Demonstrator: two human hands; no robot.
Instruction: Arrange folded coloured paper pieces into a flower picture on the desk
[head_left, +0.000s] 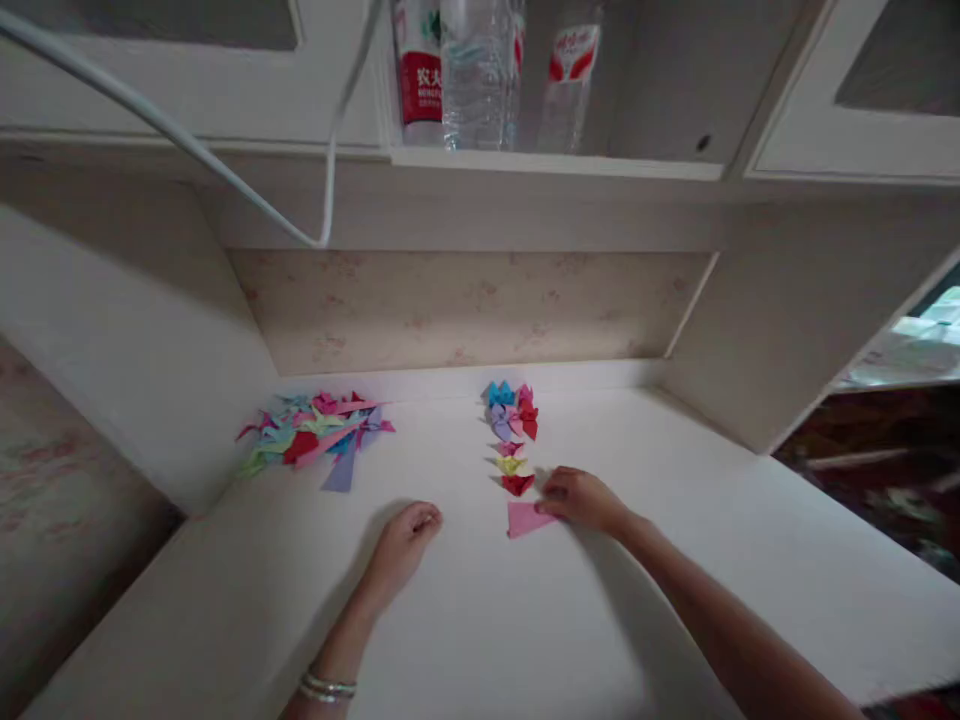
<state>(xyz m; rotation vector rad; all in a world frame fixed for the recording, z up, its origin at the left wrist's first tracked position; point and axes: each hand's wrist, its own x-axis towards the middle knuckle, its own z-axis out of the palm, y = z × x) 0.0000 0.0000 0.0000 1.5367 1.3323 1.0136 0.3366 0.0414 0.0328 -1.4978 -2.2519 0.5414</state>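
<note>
My right hand (581, 500) pinches the right end of a pink folded paper piece (526, 518) that lies on the white tabletop. Just beyond it, small folded paper shapes run in a column: a red one (517, 485), a yellow one (510, 465) and a pink one (511, 449). A cluster of blue, purple, pink and red origami (513, 410) stands behind them. My left hand (409, 530) rests on the table to the left with its fingers curled in, and nothing shows in them.
A heap of colourful folded paper pieces (311, 430) lies at the back left of the tabletop (480, 620). Above, plastic bottles (480, 80) stand in an open shelf (645, 165). A white bent rod or cable (225, 172) hangs at the upper left. Side panels flank the table.
</note>
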